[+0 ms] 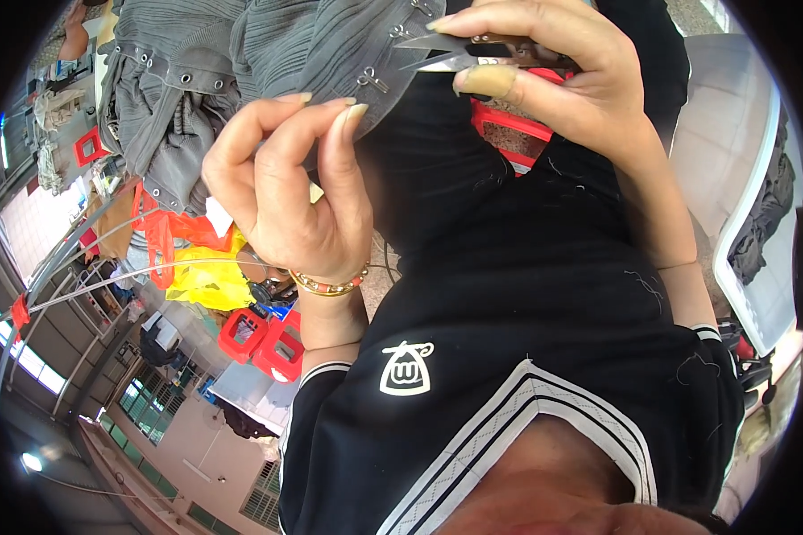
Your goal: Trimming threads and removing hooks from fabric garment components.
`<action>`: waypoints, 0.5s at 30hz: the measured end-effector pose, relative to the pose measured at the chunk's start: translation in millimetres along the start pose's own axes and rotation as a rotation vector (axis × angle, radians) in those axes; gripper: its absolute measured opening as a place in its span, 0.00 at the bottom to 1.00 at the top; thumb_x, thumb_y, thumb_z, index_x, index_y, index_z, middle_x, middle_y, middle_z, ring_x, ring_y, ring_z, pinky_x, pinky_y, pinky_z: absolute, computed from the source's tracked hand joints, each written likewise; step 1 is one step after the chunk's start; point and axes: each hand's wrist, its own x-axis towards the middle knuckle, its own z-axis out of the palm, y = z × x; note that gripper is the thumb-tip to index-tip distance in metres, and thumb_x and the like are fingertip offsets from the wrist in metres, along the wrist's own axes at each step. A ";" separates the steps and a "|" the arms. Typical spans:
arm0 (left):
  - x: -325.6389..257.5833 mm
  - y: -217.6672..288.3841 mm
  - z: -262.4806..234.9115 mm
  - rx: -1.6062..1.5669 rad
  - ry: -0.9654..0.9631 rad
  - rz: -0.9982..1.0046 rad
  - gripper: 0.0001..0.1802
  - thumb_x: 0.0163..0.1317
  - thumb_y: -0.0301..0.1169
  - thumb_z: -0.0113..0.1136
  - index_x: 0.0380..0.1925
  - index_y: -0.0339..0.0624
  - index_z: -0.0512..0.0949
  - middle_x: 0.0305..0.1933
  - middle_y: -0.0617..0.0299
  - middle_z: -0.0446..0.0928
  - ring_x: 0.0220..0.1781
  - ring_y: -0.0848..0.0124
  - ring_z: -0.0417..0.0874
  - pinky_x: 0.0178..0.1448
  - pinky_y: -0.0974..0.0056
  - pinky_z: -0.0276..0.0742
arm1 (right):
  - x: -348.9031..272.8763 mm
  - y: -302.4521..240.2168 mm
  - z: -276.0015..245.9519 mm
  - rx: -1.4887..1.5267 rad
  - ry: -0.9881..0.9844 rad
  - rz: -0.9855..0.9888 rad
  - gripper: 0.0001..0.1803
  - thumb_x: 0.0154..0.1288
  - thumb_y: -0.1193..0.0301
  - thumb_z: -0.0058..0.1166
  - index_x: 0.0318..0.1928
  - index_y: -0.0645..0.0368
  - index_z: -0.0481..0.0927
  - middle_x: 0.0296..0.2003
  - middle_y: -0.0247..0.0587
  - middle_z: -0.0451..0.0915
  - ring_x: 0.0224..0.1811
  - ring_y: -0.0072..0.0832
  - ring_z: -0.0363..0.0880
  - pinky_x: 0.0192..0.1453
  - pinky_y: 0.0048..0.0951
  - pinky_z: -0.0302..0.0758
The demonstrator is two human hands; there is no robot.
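Note:
A grey pleated garment (241,53) with metal hooks and eyelets hangs across the top of the view. My left hand (285,187), wearing a beaded bracelet, pinches the garment's lower edge between thumb and fingertips. My right hand (553,71) grips small thread snips (459,52). Their open blades point left at a hook on the garment's edge, just above my left fingertips. My black shirt (509,294) with white trim fills the lower middle.
Red plastic baskets (263,343) and a yellow cloth (207,278) lie at the left, below the garment. Another red basket (509,125) shows behind my right hand. A white table (732,152) with dark clothes (767,214) stands at the right.

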 end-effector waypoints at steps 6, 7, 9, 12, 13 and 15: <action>2.4 3.2 0.1 -0.131 -0.008 0.015 0.07 0.54 0.25 0.68 0.33 0.39 0.81 0.39 0.56 0.73 0.41 0.67 0.76 0.43 0.68 0.75 | 4.8 1.0 2.9 -0.042 -0.006 -0.098 0.19 0.49 0.78 0.69 0.45 0.63 0.82 0.33 0.39 0.76 0.31 0.25 0.75 0.31 0.22 0.69; 2.4 3.9 0.6 -0.132 -0.012 0.016 0.07 0.54 0.25 0.68 0.33 0.39 0.81 0.39 0.56 0.73 0.41 0.67 0.76 0.43 0.68 0.75 | 5.5 1.1 2.9 -0.062 -0.017 -0.120 0.20 0.49 0.78 0.69 0.45 0.63 0.82 0.32 0.39 0.76 0.31 0.26 0.75 0.31 0.22 0.70; 1.8 6.2 2.2 -0.095 -0.002 0.031 0.05 0.59 0.27 0.64 0.31 0.37 0.79 0.39 0.55 0.74 0.44 0.67 0.76 0.49 0.66 0.73 | 7.0 2.6 4.2 -0.049 -0.012 -0.151 0.19 0.49 0.77 0.69 0.45 0.63 0.82 0.32 0.40 0.77 0.31 0.28 0.76 0.31 0.23 0.70; 2.0 8.0 5.1 -0.148 0.037 -0.008 0.06 0.59 0.27 0.64 0.31 0.36 0.78 0.39 0.56 0.74 0.44 0.67 0.76 0.50 0.65 0.73 | 10.3 3.4 5.0 -0.049 -0.022 -0.213 0.19 0.48 0.77 0.69 0.44 0.63 0.82 0.31 0.40 0.77 0.30 0.30 0.77 0.31 0.24 0.71; 1.6 7.8 6.8 -0.149 0.035 -0.008 0.06 0.59 0.27 0.64 0.31 0.36 0.78 0.39 0.56 0.74 0.44 0.67 0.76 0.50 0.65 0.73 | 11.6 3.6 5.0 -0.064 -0.037 -0.243 0.18 0.48 0.76 0.69 0.43 0.63 0.82 0.30 0.40 0.77 0.29 0.31 0.77 0.30 0.24 0.72; 0.4 6.8 9.1 -0.206 0.075 -0.049 0.06 0.59 0.28 0.64 0.30 0.36 0.78 0.40 0.56 0.74 0.44 0.66 0.76 0.51 0.65 0.72 | 14.1 3.8 6.0 -0.074 -0.038 -0.262 0.18 0.49 0.75 0.68 0.43 0.62 0.82 0.30 0.40 0.77 0.28 0.31 0.77 0.29 0.25 0.72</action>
